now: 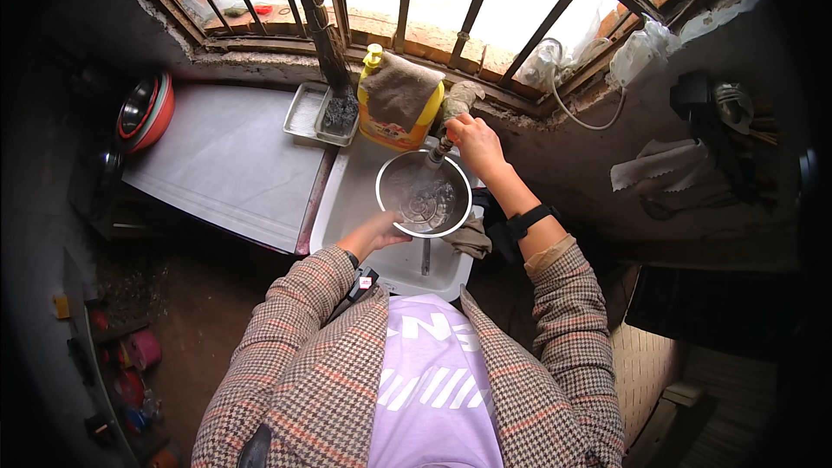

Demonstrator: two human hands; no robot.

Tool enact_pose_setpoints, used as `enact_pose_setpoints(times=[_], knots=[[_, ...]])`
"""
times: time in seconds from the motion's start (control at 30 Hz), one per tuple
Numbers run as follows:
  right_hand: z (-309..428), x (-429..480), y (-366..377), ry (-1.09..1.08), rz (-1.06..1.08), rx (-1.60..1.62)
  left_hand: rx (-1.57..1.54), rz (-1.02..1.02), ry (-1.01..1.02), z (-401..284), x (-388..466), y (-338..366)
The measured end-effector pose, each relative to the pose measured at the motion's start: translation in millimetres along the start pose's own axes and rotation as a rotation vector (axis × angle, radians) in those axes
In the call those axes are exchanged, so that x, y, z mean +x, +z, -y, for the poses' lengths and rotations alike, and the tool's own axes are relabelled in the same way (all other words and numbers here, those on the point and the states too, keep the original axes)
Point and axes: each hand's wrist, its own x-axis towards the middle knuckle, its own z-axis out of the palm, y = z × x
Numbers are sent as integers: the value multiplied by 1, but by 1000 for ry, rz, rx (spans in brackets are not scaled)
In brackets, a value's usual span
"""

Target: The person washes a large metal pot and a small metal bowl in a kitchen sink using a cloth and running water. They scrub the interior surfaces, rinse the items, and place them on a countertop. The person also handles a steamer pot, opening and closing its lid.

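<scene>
My left hand (379, 234) holds the near left rim of a round metal pot (394, 187), fingers under its side. The pot is held over a white sink (348, 205). Water runs from a tap (437, 155) into it and churns inside. At the top of the tap, my right hand (480, 146) has its fingers around the handle, which they mostly cover. A wrinkled cloth wrapping (463, 99) covers the pipe just behind those fingers. A grey-brown rag (472, 238) hangs over the sink's right edge, beside the pot.
A yellow jug (395, 120) with a brown cloth (406, 88) over it stands behind the sink. Left of it are clear trays (305, 110) and a bundled brush (320, 26). Stacked basins (162, 117) lean at the grey counter's (224, 149) far left. A barred window (403, 0) rises behind.
</scene>
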Motion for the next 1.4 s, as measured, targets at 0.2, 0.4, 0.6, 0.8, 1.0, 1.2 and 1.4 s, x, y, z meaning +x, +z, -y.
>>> enact_pose_setpoints(times=[0.2,0.4,0.6,0.8,1.0,1.2,1.4], knots=[[3,-3,0,26,2,3,13,1,-15,3,5,-5],[7,-4,-4,38,-27,-27,81,-1,-43,5,12,-16],[5,-7,-8,55,1,-73,114,-54,-74,5,9,-15],[0,-9,-6,28,5,-122,161,-4,-80,3,5,-14],[-1,-7,-3,-16,0,-170,154,-22,-69,6,8,-16],[0,-7,-3,-26,0,-185,172,-1,-75,8,12,-21],[-2,-8,0,-71,-92,-177,145,-34,-86,9,14,-22]])
